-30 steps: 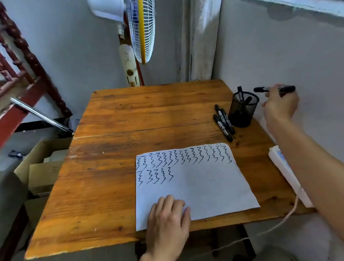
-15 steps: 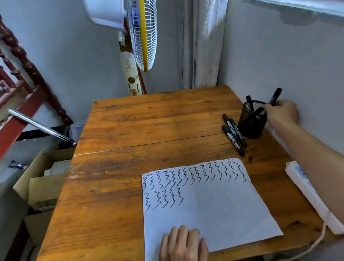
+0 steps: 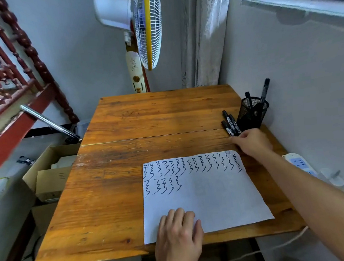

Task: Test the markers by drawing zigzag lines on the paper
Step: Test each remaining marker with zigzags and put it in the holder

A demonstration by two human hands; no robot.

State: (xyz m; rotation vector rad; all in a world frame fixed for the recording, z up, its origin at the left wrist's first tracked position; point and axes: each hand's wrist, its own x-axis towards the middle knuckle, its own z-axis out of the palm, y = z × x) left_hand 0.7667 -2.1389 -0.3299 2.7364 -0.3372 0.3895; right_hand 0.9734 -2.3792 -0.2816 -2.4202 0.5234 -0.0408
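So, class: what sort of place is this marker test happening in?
Probably a home corner or storeroom, not a classroom: a worn wooden table against bare walls, a standing fan behind it, and open cardboard boxes on the floor.

Table (image 3: 114,197) — paper (image 3: 214,197), markers (image 3: 230,125), holder (image 3: 251,113)

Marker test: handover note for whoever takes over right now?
Left hand: flat on the near edge of the paper, pinning it.
Right hand: at the near ends of the loose markers lying beside the mesh cup; fingers curled, cannot tell whether it has gripped one.
Cup stands at the table's far right and holds at least two markers.
Done: a full top row of zigzags and four in a second row, at its left.
Left: pick up a loose marker, continue the second row. Which markers are untested cannot be told.
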